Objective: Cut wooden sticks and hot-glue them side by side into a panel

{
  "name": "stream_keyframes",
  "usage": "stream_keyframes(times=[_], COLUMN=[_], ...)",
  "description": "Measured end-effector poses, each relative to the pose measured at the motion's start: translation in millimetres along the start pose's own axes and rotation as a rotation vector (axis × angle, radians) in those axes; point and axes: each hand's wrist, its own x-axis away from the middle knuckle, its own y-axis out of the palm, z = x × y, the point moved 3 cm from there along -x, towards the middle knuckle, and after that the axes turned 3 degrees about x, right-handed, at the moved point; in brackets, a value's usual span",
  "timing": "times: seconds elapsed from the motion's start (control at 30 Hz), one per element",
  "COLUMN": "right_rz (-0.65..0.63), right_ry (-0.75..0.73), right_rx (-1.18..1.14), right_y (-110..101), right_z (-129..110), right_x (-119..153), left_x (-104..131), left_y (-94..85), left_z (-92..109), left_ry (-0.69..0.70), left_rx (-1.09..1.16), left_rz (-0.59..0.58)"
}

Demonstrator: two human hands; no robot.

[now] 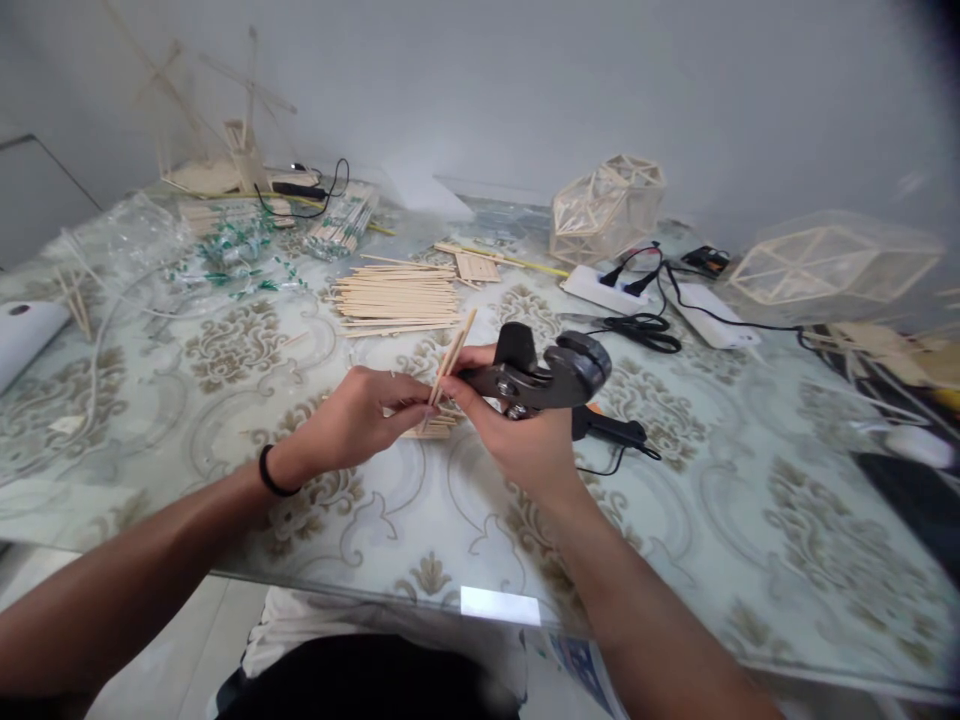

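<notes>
My left hand (371,410), with a black band at the wrist, is closed in a pinch on thin wooden sticks (456,350) that stand tilted up between my hands. My right hand (517,430) is closed around a dark metal hand tool (544,380) with pivot bolts and a thick rounded end. The right thumb also presses against the sticks. Below my fingers a few short sticks (431,430) lie on the table, partly hidden. Just beyond my hands lies a pile of long wooden sticks (397,297).
A black-handled corded tool (611,428) lies right of my right hand. Behind it are a white power strip (606,290) and coiled black cable (641,333). Stick frames (611,210) stand at the back right. Green-and-clear packaging (232,255) lies at the back left.
</notes>
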Motion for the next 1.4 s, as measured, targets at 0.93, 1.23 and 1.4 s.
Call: stream_keyframes(times=[0.93, 1.23, 1.4], right_rz=[-0.086, -0.077, -0.079], right_ry=[0.008, -0.002, -0.003], right_rx=[0.025, 0.03, 0.044], right_y=[1, 1, 1], right_z=[9, 11, 8], right_x=[-1, 0, -1], left_x=[1, 1, 2], left_y=[-1.2, -1.2, -1.3], left_z=[-4, -7, -7], left_ry=[-0.003, 0.019, 0.046], left_rx=[-0.055, -0.066, -0.072], left_rz=[-0.006, 0.013, 0.016])
